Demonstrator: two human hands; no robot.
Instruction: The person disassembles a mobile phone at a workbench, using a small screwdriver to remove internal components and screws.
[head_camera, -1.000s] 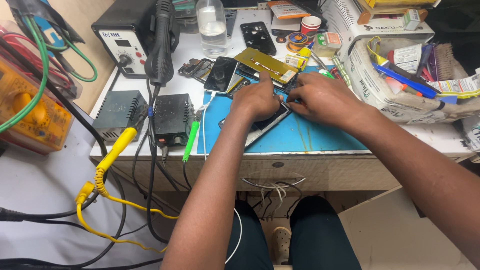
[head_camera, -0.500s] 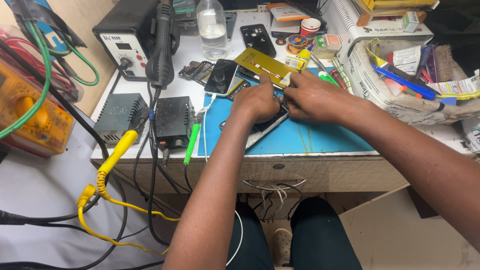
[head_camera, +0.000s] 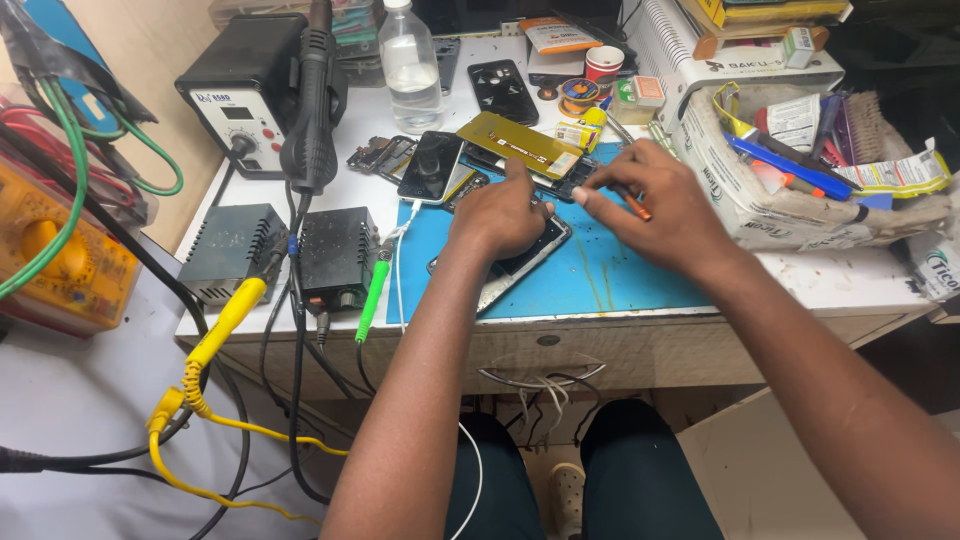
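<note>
Phone (head_camera: 520, 262), opened and lying flat on the blue work mat (head_camera: 620, 280), sits near the middle of the bench, mostly covered by the person's left hand (head_camera: 497, 215). That hand presses down on it, knuckles bent, with one finger stretched forward toward the far end of the handset. The right hand (head_camera: 660, 205) hovers just beside it, thumb and forefinger pinched together on a thin orange-handled tool (head_camera: 634, 207) whose tip I cannot make out. Both forearms cross the front edge of the table and hide much of the mat beneath them.

Nearer the front left, a green-handled soldering iron (head_camera: 372, 292) and a yellow-sleeved cable (head_camera: 222, 330) hang over the bench edge, beside two small dark power boxes (head_camera: 285, 255). Just beyond the hands lie a second phone (head_camera: 431, 166) with a dark screen and a gold-coloured panel (head_camera: 518, 144), both touching the mat's far edge and crowding the space ahead of the fingers. To the right stands a white basket (head_camera: 745, 205) stuffed with brushes, tubes and packets, close against the right wrist. Farther back are a hot-air station (head_camera: 250, 95) with its black handle, a clear plastic bottle (head_camera: 408, 65), a black phone cover (head_camera: 503, 92), a spool of solder (head_camera: 578, 97) and a small red-and-white cup (head_camera: 604, 64).
</note>
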